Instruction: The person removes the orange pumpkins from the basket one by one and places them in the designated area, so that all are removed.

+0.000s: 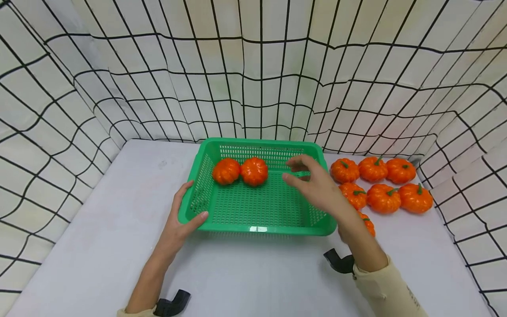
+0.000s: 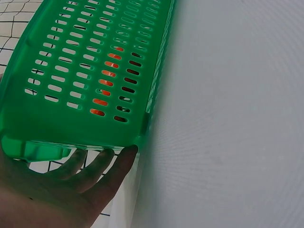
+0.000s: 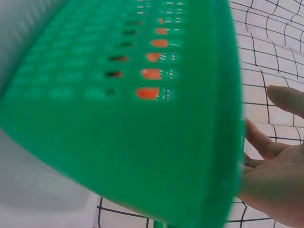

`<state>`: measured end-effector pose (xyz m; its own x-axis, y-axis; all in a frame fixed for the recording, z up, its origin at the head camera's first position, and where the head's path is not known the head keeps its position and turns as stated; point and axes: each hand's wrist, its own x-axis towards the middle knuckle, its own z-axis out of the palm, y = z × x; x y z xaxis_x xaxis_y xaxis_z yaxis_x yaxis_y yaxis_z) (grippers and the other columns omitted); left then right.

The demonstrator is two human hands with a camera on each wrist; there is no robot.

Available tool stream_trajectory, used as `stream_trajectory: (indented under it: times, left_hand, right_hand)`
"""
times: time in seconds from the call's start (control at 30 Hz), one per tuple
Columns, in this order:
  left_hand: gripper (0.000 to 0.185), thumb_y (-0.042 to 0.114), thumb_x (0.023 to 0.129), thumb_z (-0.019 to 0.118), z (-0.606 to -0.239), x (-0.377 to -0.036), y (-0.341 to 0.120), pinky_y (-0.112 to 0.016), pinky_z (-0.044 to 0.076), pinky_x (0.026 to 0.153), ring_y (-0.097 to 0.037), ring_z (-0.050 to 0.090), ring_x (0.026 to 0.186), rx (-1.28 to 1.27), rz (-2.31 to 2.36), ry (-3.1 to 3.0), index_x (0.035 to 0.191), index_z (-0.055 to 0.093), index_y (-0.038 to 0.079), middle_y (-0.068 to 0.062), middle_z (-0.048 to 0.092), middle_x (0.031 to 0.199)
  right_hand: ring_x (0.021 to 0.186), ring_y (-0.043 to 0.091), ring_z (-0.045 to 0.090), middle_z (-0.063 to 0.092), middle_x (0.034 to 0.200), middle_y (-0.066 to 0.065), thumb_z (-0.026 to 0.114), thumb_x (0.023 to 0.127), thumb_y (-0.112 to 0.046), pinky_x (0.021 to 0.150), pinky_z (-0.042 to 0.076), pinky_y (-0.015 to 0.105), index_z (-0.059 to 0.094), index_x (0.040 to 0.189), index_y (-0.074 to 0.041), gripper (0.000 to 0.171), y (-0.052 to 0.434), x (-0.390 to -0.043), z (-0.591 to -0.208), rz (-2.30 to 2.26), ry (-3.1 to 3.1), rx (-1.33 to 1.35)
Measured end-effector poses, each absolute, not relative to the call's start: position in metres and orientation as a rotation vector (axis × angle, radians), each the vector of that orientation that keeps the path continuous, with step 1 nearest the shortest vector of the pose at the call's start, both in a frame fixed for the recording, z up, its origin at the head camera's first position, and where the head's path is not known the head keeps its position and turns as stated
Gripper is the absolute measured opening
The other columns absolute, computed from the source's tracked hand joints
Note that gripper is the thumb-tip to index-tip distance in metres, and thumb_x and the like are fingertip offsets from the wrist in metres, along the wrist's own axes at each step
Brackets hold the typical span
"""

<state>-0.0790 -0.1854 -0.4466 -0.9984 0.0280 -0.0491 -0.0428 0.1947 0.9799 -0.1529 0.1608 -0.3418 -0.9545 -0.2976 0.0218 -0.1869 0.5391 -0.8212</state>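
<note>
A green plastic basket [image 1: 257, 230] with slotted walls sits on the white table, and two small orange pumpkins, one on the left [image 1: 226, 171] and one beside it [image 1: 254, 171], lie side by side in its far left part. At the basket's left end my left hand [image 1: 180, 224] holds the rim, thumb over the near corner and fingers along the outside. In the left wrist view the fingers [image 2: 97, 173] reach the basket's end wall. My right hand [image 1: 317, 182] hovers over the basket's right side, fingers slightly bent, thumb apart, holding nothing.
Several orange pumpkins [image 1: 383, 198] with green stems stand in rows right of the basket, partly hidden by my right forearm. Black-lined white netting [image 1: 261, 79] rises behind and on both sides of the table [image 1: 257, 273]. A black strap piece [image 1: 339, 261] juts from my right wrist.
</note>
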Motion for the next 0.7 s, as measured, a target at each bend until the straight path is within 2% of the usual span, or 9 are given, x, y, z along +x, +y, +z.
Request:
stream_trajectory:
  times: [0.27, 0.7]
  left_hand:
    - [0.084, 0.021, 0.100, 0.065, -0.445, -0.079, -0.184, -0.048, 0.028, 0.115, -0.031, 0.027, 0.151, -0.023, 1.963, 2.379, 0.164, 0.016, 0.044, -0.002, 0.013, 0.173]
    - [0.086, 0.020, 0.098, 0.066, -0.446, -0.080, -0.183, -0.060, 0.023, 0.119, -0.034, 0.022, 0.154, -0.011, 1.979, 2.379, 0.165, 0.015, 0.042, -0.003, 0.009, 0.174]
  right_hand:
    - [0.136, 0.031, 0.056, 0.058, 0.143, 0.011, 0.067, 0.103, -0.031, 0.112, 0.049, 0.052, 0.057, 0.138, -0.008, 0.043, 0.165, -0.163, -0.326, -1.367, 2.644, -0.414]
    - [0.132, 0.028, 0.058, 0.063, 0.137, 0.008, 0.068, 0.102, -0.034, 0.108, 0.051, 0.051, 0.058, 0.135, -0.011, 0.042, 0.156, -0.187, -0.316, -1.314, 2.656, -0.424]
